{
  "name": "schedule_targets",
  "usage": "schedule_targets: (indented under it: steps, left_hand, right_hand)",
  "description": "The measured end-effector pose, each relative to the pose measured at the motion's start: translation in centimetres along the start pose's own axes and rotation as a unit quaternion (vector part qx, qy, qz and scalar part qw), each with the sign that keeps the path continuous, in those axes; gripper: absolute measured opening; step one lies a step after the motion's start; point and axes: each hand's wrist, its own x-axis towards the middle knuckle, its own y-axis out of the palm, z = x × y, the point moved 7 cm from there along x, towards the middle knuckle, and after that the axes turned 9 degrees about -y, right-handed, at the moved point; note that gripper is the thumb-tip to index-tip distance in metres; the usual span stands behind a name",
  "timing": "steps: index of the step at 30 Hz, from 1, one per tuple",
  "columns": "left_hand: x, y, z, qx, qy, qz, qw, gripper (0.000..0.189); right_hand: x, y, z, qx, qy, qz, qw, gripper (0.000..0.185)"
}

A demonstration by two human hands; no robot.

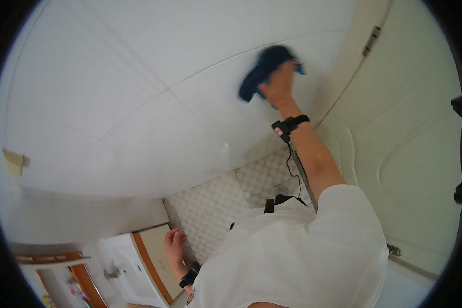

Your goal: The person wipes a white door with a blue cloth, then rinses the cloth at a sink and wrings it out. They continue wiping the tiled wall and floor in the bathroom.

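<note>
My right hand point(280, 84) is on a dark blue cloth point(267, 69), which lies against the white tiled wall point(146, 127). Blur softens the outline of both the hand and the bunched cloth, and the cloth hides most of the fingertips. A black strap with a small device point(287, 127) circles the right wrist, and a cable runs down from it. My left hand point(174, 240) hangs low beside the vanity cabinet point(159, 258), loosely curled with nothing seen in it. Another black band point(190, 274) is around the left wrist.
A pale green door point(404, 127) with a metal hinge point(371, 41) and handle point(394, 250) stands at right. Below is a checkered tile floor point(211, 208). At lower left are a white washbasin point(125, 265), its faucet point(111, 273) and a wood-edged mirror cabinet point(86, 283).
</note>
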Motion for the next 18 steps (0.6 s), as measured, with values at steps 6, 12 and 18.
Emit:
schedule_targets:
  steps: [6,12,18]
  left_hand:
    - [-5.2,-2.6,4.4,-0.089,-0.054,-0.076,0.992,0.026]
    - [-2.1,-3.0,1.2,-0.064,0.036,-0.033,0.997,0.027]
    - [-0.3,-8.5,6.3,-0.115,0.009,-0.078,0.99,0.026]
  right_hand:
    - [2.7,-1.4,1.4,0.162,0.221,-0.336,0.901,0.025]
    - [3.6,4.5,28.0,0.127,-0.32,-0.022,0.939,0.031]
    - [1.5,5.7,21.1,0.088,-0.221,0.069,0.969,0.039]
